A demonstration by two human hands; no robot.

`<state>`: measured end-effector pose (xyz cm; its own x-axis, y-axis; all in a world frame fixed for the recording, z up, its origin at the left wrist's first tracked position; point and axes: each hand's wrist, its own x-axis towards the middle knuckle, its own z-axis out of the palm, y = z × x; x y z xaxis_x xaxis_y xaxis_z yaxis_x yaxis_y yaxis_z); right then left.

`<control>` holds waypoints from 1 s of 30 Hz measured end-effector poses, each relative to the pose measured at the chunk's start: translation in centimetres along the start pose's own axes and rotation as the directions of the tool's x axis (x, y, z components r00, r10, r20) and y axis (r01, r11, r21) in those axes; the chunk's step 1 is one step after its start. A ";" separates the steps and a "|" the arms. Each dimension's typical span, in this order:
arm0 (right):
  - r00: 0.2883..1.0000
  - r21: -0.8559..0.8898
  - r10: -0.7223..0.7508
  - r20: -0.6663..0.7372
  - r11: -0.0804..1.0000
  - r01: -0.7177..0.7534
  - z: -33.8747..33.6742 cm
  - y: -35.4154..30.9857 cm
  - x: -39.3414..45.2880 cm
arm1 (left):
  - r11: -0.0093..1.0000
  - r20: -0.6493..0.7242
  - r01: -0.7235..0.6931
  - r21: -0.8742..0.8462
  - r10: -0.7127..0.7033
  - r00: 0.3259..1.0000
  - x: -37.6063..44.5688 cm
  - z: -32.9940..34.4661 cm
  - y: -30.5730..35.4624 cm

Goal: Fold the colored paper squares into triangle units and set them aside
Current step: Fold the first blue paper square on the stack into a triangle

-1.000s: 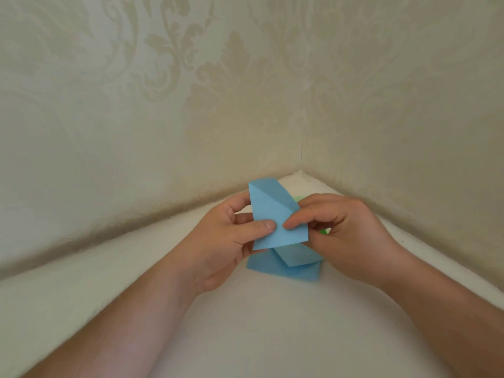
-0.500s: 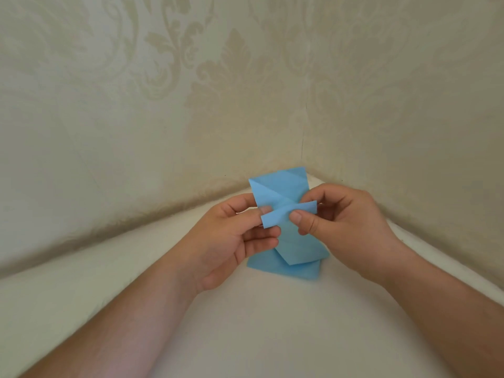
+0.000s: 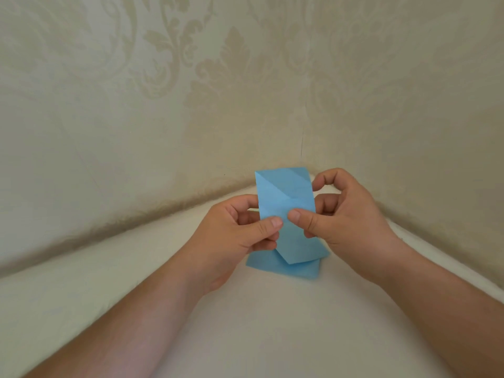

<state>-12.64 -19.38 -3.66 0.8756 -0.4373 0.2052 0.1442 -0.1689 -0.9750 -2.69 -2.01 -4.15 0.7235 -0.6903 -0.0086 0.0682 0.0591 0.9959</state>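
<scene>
A light blue paper (image 3: 286,203), folded into a tall strip with diagonal creases, stands upright in the air between my hands. My left hand (image 3: 240,236) pinches its lower left edge with thumb on the front and fingers behind. My right hand (image 3: 346,214) pinches it from the right, thumb on the front beside the left thumb, fingers curled behind. Under the hands lies more blue paper (image 3: 283,268) flat on the white surface; I cannot tell how many sheets.
The white surface (image 3: 245,323) runs into a corner of two walls with cream patterned wallpaper (image 3: 191,105), close behind the hands. My two forearms reach in from the bottom of the view.
The flap that was folded across the front has been opened out, so the held paper is now a taller flat strip. Both hands have risen slightly and both thumbs now meet at its middle.
</scene>
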 end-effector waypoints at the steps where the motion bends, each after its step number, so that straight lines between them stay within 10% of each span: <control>1: 0.999 0.017 0.026 0.026 1.000 -0.026 0.1 0.0 0.0 | 1.000 -0.007 -0.001 0.000 0.001 1.000 0.0 0.0 0.0; 7: 0.973 0.054 0.095 0.211 0.993 -0.109 0.9 0.3 -0.4 | 0.999 -0.027 -0.014 0.050 0.016 1.000 0.0 0.2 -0.2; 30: 0.972 0.078 0.191 0.138 0.976 -0.203 0.3 0.3 0.3 | 0.998 -0.111 -0.056 0.010 0.056 0.992 0.3 -0.5 0.5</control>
<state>-12.21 -19.30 -3.89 0.9420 -0.3356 0.0011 -0.0015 -0.0075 -1.0000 -2.07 -1.81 -3.66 0.7978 -0.6018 0.0376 0.0211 0.0902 0.9957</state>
